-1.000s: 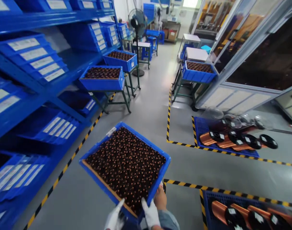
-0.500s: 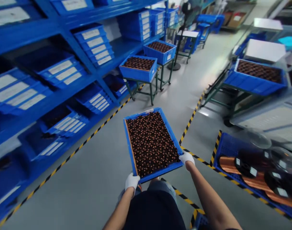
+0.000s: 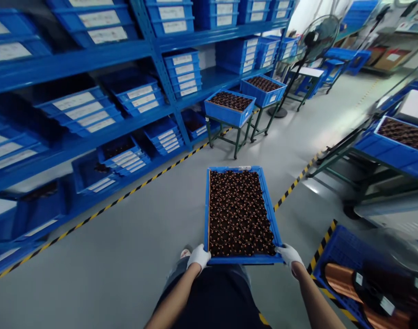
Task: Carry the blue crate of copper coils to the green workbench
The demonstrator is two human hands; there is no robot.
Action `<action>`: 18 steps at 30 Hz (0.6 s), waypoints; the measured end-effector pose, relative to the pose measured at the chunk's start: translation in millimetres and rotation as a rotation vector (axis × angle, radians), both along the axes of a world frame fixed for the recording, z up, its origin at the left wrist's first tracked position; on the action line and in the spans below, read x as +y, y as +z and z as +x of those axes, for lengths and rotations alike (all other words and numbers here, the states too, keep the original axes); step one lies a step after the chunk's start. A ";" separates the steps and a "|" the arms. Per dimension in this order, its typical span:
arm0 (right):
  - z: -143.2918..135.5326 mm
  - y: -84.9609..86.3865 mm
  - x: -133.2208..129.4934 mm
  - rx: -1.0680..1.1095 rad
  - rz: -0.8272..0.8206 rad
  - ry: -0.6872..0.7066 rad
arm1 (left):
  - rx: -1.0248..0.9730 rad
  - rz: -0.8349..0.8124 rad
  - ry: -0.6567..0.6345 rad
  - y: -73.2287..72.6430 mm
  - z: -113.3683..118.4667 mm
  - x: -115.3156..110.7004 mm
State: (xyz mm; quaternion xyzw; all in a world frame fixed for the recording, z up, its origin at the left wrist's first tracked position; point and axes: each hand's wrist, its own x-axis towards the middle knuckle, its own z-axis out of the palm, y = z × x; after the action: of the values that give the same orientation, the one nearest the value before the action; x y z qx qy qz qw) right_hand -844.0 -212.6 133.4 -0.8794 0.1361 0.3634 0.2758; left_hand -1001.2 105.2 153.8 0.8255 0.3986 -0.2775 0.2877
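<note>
Low in the middle of the frame, a blue tray [image 3: 274, 214] is held level above the grey floor [image 3: 133, 256]; its long axis runs away from the person toward the top of the frame, its short near edge facing the body; it is packed with small dark, copper-toned coils [image 3: 238, 212]. At that near edge the left hand [image 3: 198, 257] in a white glove grips the lower left corner, fingers curled round the rim; the right hand [image 3: 289, 255], gloved too, grips the lower right corner likewise. Across the upper left, blue shelving [image 3: 92, 55] carries bins with white labels [image 3: 75, 101]; their writing is too small to read. Beyond the tray two more filled trays sit on a green-legged surface [image 3: 236, 132]; a standing fan [image 3: 313, 39] is at upper right.
</note>
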 end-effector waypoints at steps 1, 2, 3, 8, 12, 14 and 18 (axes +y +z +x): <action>-1.7 0.0 -2.3 0.005 0.006 -0.001 | -0.004 0.002 -0.004 0.5 -0.8 -1.2; -3.2 -0.3 -4.5 0.008 0.009 0.001 | -0.007 0.003 -0.007 0.5 -1.5 -2.3; -4.4 -1.2 -6.6 0.006 0.010 0.005 | -0.009 0.002 -0.007 0.0 -2.2 -3.3; -9.4 -10.4 -17.4 -0.027 0.008 0.062 | -0.021 0.016 -0.024 -5.9 -5.8 -6.5; -17.6 -19.7 -24.3 -0.075 0.024 0.109 | -0.001 0.007 -0.027 -9.6 -13.7 -5.5; -24.8 -23.5 -26.9 -0.093 0.033 0.111 | 0.024 -0.013 -0.022 -10.3 -19.0 -3.6; -43.3 -25.6 -31.7 -0.100 0.070 0.092 | 0.065 -0.037 0.016 -10.3 -23.8 1.3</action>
State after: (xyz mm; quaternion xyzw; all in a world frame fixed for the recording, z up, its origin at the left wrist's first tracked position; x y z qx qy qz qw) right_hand -887.4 -244.3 107.8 -0.8916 0.0689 0.3360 0.2957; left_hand -1025.0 106.6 143.5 0.8074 0.4092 -0.3090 0.2919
